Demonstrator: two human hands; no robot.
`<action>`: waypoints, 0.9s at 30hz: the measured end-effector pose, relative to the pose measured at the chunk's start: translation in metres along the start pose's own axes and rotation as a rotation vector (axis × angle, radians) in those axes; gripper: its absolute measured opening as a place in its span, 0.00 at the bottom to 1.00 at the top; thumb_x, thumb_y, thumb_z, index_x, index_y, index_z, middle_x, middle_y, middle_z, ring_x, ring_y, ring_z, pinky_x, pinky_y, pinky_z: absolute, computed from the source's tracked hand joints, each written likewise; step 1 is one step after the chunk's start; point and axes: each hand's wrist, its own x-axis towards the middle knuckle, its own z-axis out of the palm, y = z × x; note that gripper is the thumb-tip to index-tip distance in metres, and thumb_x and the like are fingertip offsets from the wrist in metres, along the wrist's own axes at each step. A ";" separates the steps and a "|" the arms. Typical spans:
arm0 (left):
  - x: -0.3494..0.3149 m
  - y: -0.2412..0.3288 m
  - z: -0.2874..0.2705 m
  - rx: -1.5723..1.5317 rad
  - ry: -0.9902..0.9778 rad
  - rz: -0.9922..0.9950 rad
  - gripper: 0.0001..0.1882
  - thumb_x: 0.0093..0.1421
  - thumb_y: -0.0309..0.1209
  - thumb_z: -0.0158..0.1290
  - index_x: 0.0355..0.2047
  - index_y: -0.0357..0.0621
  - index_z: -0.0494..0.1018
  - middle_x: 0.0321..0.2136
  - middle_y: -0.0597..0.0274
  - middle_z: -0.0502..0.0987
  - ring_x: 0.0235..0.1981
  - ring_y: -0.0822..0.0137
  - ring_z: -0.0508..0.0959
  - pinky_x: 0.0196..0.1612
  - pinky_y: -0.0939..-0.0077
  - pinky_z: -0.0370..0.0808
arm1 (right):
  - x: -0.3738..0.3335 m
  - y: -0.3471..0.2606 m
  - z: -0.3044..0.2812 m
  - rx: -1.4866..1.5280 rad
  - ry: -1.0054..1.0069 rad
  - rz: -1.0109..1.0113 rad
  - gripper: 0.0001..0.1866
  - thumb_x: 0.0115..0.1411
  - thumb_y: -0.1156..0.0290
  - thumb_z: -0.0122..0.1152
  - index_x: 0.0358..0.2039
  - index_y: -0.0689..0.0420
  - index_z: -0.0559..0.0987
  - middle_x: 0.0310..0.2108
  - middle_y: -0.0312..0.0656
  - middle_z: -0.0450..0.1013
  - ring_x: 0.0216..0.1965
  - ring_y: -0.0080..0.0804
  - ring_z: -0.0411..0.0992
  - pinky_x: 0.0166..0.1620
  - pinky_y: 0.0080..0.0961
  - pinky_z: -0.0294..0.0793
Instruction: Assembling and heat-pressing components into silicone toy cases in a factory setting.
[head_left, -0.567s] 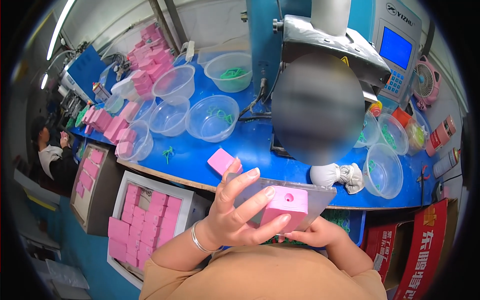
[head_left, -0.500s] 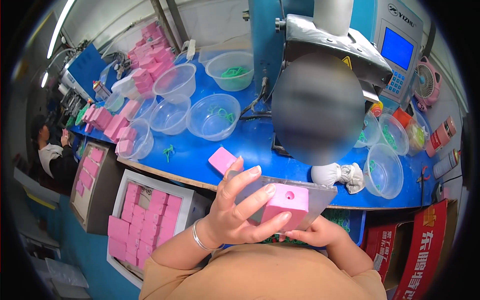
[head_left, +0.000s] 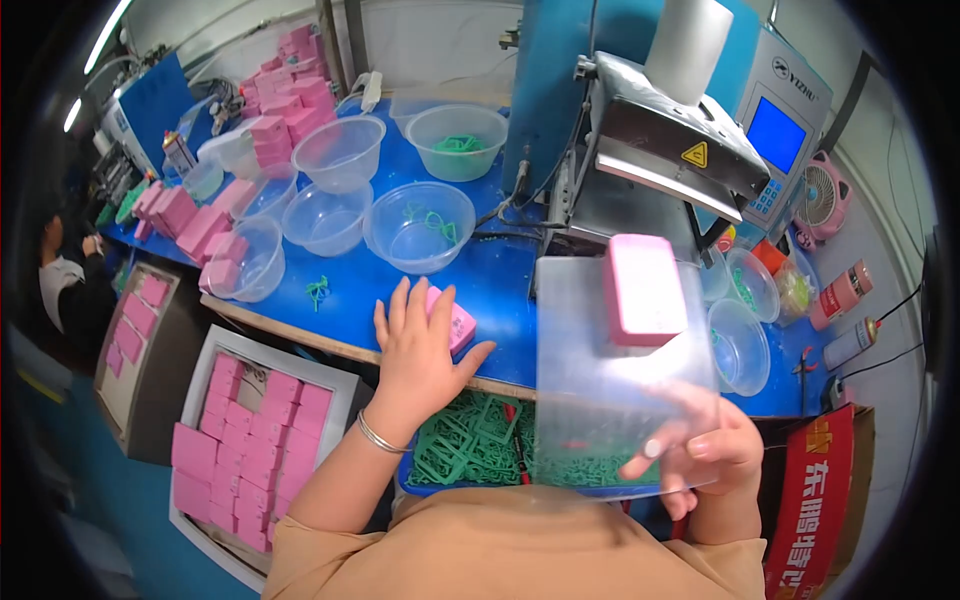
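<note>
My left hand (head_left: 415,345) lies with fingers spread over a pink block (head_left: 460,328) at the table's front edge. Its fingertips are along the block's left side and top, the thumb apart on the right. My right hand (head_left: 705,450) grips the near right part of a clear flat plate (head_left: 585,400), and some of its fingers show blurred through the plate. A second pink block (head_left: 645,290) with rounded corners rests on the plate's far half, untouched by either hand. The plate reaches over the table edge, in front of the press machine (head_left: 680,140).
Clear plastic bowls (head_left: 420,228), some with green pieces, stand on the blue table (head_left: 340,325). Below its edge is a blue tray of green frames (head_left: 465,445). Pink blocks fill a box (head_left: 255,430) at left. A pink fan (head_left: 822,200) stands right. A person (head_left: 70,270) sits far left.
My left hand has let go of the block on the plate and moved left onto the block on the table. The plate has swung right and now shows its broad face.
</note>
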 end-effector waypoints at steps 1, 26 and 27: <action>-0.002 -0.005 0.010 -0.086 0.061 0.008 0.33 0.47 0.44 0.58 0.51 0.40 0.64 0.51 0.43 0.61 0.53 0.45 0.60 0.55 0.45 0.54 | -0.004 -0.002 0.004 0.052 0.057 -0.083 0.36 0.51 0.81 0.43 0.60 0.71 0.42 0.43 0.73 0.65 0.24 0.54 0.75 0.18 0.29 0.72; -0.005 -0.014 0.018 -0.143 0.166 0.004 0.31 0.47 0.37 0.57 0.50 0.36 0.64 0.50 0.45 0.64 0.51 0.48 0.64 0.54 0.57 0.59 | 0.005 -0.022 -0.024 0.014 -0.051 -0.309 0.41 0.52 0.77 0.41 0.61 0.67 0.31 0.44 0.77 0.62 0.19 0.48 0.74 0.20 0.28 0.75; -0.005 -0.013 0.017 -0.138 0.158 0.004 0.31 0.47 0.36 0.56 0.50 0.36 0.64 0.51 0.45 0.63 0.51 0.47 0.64 0.54 0.57 0.60 | 0.007 -0.025 -0.024 -0.002 -0.066 -0.277 0.41 0.52 0.77 0.41 0.61 0.67 0.31 0.43 0.77 0.63 0.18 0.47 0.73 0.19 0.28 0.75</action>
